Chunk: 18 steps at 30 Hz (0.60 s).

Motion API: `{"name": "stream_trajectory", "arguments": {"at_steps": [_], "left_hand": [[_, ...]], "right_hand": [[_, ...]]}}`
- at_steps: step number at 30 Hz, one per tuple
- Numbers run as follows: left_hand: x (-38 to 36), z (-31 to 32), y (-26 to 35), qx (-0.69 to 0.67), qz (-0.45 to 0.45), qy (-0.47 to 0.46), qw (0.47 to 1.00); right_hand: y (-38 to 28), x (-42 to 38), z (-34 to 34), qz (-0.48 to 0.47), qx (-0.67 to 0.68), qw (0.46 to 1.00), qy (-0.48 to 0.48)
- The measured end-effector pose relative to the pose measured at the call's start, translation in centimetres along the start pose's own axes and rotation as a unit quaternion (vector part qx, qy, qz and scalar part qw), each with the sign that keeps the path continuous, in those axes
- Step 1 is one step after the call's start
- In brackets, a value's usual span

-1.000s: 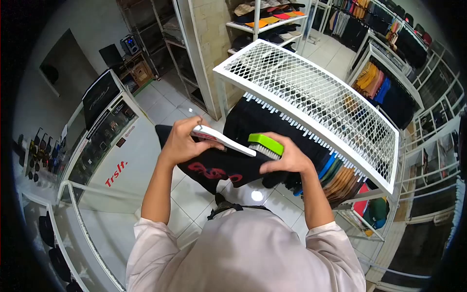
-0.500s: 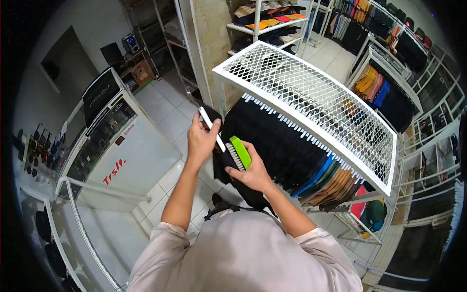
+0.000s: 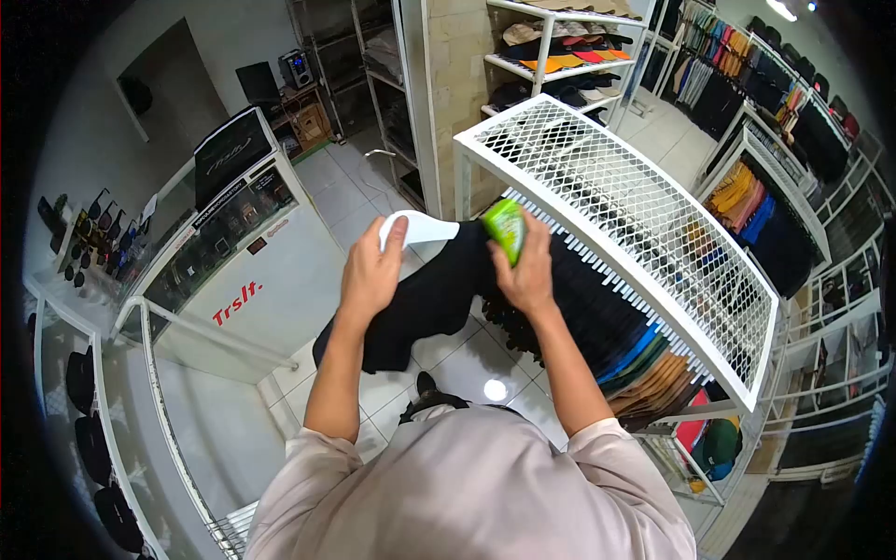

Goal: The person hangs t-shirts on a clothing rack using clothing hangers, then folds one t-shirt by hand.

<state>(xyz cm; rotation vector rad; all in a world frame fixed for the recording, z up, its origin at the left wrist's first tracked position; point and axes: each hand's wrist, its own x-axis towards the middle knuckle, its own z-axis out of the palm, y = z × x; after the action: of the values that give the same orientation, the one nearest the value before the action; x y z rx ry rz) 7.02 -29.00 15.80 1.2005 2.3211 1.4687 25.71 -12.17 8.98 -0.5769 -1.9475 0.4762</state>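
Observation:
My left hand [image 3: 371, 273] grips one end of a white clothes hanger [image 3: 427, 227]. From the hanger hangs a black garment [image 3: 411, 313], spread out to the lower left under my hands. In my right hand [image 3: 528, 271] is a green scrub brush [image 3: 504, 230], its back turned up toward me. The brush overlaps the garment's upper right part, and its bristles are hidden.
A white rack with a mesh top [image 3: 471, 140] stands close on the right, packed with hanging dark and coloured clothes [image 3: 597, 303]. To the left is a white display counter [image 3: 280, 322] with a rail [image 3: 154, 364] before it. Shelves with caps [image 3: 560, 62] stand behind.
The hanger has turned from steep and edge-on to nearly level, with the black garment now spread to the left. The brush has risen and moved right, its bristles no longer showing.

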Motion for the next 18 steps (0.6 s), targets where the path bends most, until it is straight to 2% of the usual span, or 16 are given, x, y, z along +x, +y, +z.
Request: {"name": "stream_trajectory", "arguments": {"at_steps": [1,3,4,7,9,10,11,12,13,15,17,18], "left_hand": [[0.2,-0.5,-0.4,-0.027,-0.013,-0.004,1.0],[0.1,-1.6,-0.7,-0.032,-0.016,0.002,0.999],[0.0,-2.1,-0.7,-0.043,-0.034,-0.006,0.998],[-0.2,-1.9,0.2,-0.056,-0.046,-0.026,0.997],[-0.6,-0.8,1.1,-0.088,-0.013,-0.056,0.994],[-0.5,-0.7,1.4,-0.098,-0.008,-0.1,0.99],[-0.5,-0.7,1.8,-0.098,-0.002,-0.106,0.99],[-0.5,-1.0,2.4,-0.121,-0.003,-0.1,0.988],[-0.6,-1.2,2.8,-0.144,-0.006,-0.094,0.985],[-0.6,-1.3,2.7,-0.144,0.0,-0.095,0.985],[-0.5,-0.8,2.6,-0.143,0.011,-0.029,0.989],[-0.5,-0.4,2.4,-0.145,0.03,-0.029,0.989]], "right_hand": [[1.3,-0.1,0.0,0.021,-0.042,0.998,0.035],[3.9,-0.8,-0.4,0.175,-0.089,0.978,0.078],[3.6,-1.0,-1.4,0.197,-0.088,0.972,0.095],[-0.2,-1.9,-2.4,0.119,-0.039,0.984,0.123],[-3.7,-2.3,-2.6,0.013,-0.059,0.997,0.053],[-3.9,-2.9,-2.6,0.009,-0.049,0.998,0.032],[-3.7,-3.3,-2.5,0.004,-0.039,0.999,0.013],[-2.1,-3.4,-2.6,-0.001,-0.088,0.994,0.057],[-0.9,-2.8,-3.3,0.02,-0.124,0.987,0.099],[2.3,-2.8,-4.9,0.209,-0.14,0.96,0.126],[3.1,-3.5,-7.2,0.195,-0.141,0.956,0.169],[1.3,-3.2,-7.9,0.182,-0.101,0.957,0.202]]}}
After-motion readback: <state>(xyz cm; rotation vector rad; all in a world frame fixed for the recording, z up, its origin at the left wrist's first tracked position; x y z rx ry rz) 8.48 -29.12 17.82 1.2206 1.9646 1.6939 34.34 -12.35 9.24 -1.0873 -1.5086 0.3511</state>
